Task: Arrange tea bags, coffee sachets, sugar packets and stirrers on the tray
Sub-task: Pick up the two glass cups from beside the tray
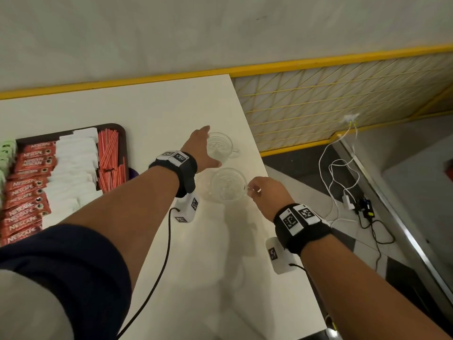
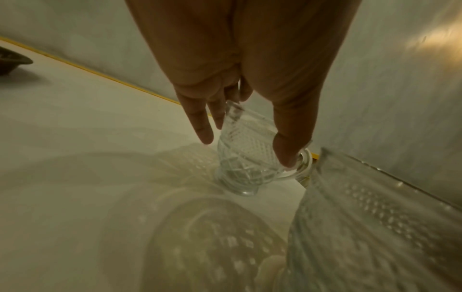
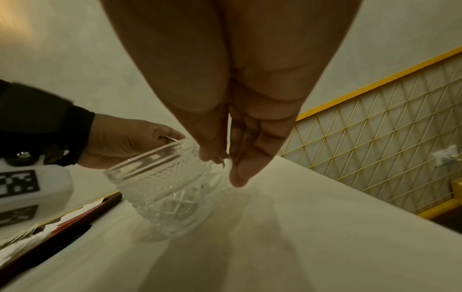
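Left hand (image 1: 203,149) grips far cup (image 1: 221,144); right (image 1: 268,192), near cup (image 1: 226,185)

Black wristbands (image 1: 304,235) carry white coded tags (image 1: 291,220) and white cabled boxes (image 1: 188,208); the left sleeve (image 1: 73,266) is dark blue.

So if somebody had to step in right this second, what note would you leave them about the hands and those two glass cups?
Left hand: clasps the far cup between thumb and fingers.
Right hand: pinches the handle of the near cup.
Where things are: both cups stand upright and empty, side by side near the right edge of the white table. The tray of coffee sachets lies to the left.
Done: both cups are grasped.
Left: neither looks lifted and nothing is in them. Moving or filling them probably comes next.
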Available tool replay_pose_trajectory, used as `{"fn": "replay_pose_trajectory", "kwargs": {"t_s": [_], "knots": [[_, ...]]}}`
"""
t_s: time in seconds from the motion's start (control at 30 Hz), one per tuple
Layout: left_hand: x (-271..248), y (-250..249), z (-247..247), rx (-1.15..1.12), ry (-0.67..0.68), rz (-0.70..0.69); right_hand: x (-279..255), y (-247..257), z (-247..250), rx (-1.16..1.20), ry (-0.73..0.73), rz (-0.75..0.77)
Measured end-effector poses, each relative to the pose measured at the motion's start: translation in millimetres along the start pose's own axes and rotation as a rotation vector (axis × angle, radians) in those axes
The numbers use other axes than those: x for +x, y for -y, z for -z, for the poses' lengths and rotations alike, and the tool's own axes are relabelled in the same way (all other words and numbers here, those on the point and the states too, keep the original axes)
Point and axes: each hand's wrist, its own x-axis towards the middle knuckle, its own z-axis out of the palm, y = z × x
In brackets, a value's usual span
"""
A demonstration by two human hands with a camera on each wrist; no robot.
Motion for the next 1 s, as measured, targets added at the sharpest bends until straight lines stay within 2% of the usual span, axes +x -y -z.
{"fn": "replay_pose_trajectory", "kwargs": {"t_s": [0.23, 0.37, 0.47, 0.73, 1.0], "knots": [[-23.0, 37.3, 9.2, -0.175, -0.192, 0.071, -3.1, 2.4, -7.9, 0.163, 0.009, -0.02], [-48.8, 68.1, 35.5, -0.272, -0.343, 0.107, 4.8, 29.5, -19.1, 0.204, 0.004, -0.014], [-72.1, 94.0, 63.4, -0.254, -0.438, 0.146, 15.6, 63.1, -36.0, 0.275, 0.007, -0.019], [-126.1, 152.8, 119.0, -0.275, -0.518, 0.214, 43.7, 140.7, -70.0, 0.19, -0.045, -0.017], [-170.2, 194.8, 131.0, -0.339, -0.539, 0.198, 73.5, 207.1, -94.4, 0.18, -0.09, -0.055]]}}
